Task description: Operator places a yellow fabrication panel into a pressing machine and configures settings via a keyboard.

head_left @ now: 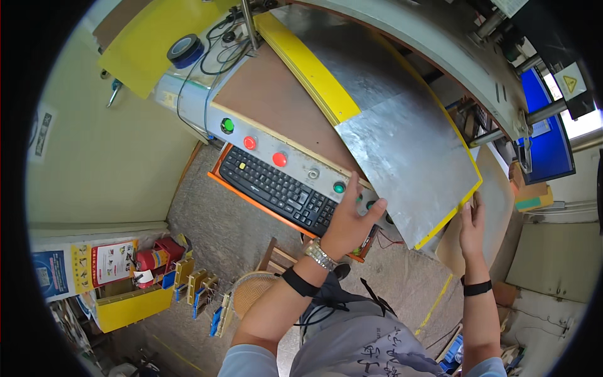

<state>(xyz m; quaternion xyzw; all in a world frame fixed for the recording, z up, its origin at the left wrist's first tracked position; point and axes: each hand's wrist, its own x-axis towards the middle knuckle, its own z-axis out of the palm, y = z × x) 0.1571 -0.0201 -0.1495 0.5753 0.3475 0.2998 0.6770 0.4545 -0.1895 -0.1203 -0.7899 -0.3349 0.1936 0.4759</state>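
A shiny metal sheet (408,157) lies over a yellow-edged board (314,69), which reaches from the machine's brown bed out to the right. My left hand (352,223) is at the near edge of the panel, thumb and fingers apart, close to the sheet's left edge; I cannot tell if it touches. Beside the near right corner of the board is my right hand (472,229), fingers stretched up at the yellow edge, some partly hidden. Neither hand is seen wrapped round anything.
A control panel with green and red buttons (279,159) runs along the bed's front. Under it, a black keyboard (276,188) rests in an orange drawer. A blue tape roll (185,50) and cables lie at the far left. A monitor (546,125) stands right; a stool (257,289) is below.
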